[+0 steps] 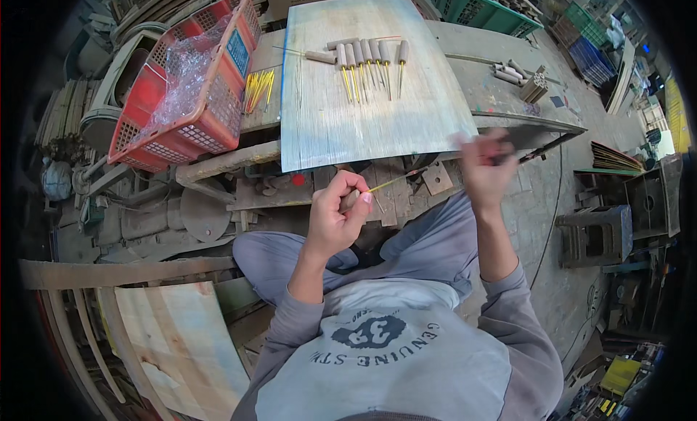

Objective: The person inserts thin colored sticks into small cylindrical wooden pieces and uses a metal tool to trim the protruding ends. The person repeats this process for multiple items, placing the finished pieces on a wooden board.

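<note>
Holding tool [380,186] in L hand [337,212], 6 o'clock of board [363,134]. Can't tell grip of blurred R hand [488,168] at 4. Prob. done w/ other tools [375,53] at 12, not w/ rods [259,90] at 9.

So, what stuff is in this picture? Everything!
Flat wooden board: one, pale, on the wooden bench
Slim round-handled tools: about nine, grey-brown and yellow, on board
Thin rods: many, mostly yellow, left of board
Perforated plastic crate: one, red, left of rods
Crumpled plastic film: one heap, clear, in that crate
Large plastic crate: one, green, beyond board
Short cylinders: several, grey-brown, on bench's right
Square plastic stool: one, grey, far right
Background clutter: too jumbled to count
Left hand: one, holding another slim tool
Right hand: one, blurred, right of centre
</note>
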The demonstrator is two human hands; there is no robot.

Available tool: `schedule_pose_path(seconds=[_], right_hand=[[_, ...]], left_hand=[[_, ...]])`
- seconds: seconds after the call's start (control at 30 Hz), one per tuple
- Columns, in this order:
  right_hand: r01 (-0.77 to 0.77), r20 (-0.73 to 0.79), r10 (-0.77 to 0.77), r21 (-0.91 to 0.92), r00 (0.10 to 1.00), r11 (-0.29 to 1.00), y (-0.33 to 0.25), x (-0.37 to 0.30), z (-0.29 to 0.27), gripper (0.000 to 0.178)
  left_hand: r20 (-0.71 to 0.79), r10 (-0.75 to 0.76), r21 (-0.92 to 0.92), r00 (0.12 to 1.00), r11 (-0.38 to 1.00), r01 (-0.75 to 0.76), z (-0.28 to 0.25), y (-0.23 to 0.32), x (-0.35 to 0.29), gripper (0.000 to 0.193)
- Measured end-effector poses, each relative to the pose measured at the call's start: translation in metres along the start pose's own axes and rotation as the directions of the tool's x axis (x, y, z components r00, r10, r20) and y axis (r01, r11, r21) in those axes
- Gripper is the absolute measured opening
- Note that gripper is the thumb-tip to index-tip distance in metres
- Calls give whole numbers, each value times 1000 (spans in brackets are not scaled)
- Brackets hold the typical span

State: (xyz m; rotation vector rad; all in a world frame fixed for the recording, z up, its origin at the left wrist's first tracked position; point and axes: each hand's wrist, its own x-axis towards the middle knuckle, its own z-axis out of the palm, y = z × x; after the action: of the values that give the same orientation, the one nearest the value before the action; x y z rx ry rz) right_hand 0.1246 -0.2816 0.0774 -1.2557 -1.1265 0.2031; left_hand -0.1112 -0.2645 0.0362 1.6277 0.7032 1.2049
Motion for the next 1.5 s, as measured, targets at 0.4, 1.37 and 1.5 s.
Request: schedule_pose_path(seconds=[0.4, 1.37, 1.5], right_hand=[[63, -83, -58, 64, 995, 996, -21, -1, 12, 41], [392, 150, -362, -336, 920, 857, -4, 13, -6, 40], [24, -232, -25, -7, 972, 1000, 14, 42, -12, 39]], left_hand=[[-15, 0, -46, 1000, 999, -1, -5, -6, 0, 6], [-9, -18, -41, 1000, 999, 18, -6, -15, 4, 5], [32, -48, -73, 998, 996, 50, -9, -4, 3, 6]])
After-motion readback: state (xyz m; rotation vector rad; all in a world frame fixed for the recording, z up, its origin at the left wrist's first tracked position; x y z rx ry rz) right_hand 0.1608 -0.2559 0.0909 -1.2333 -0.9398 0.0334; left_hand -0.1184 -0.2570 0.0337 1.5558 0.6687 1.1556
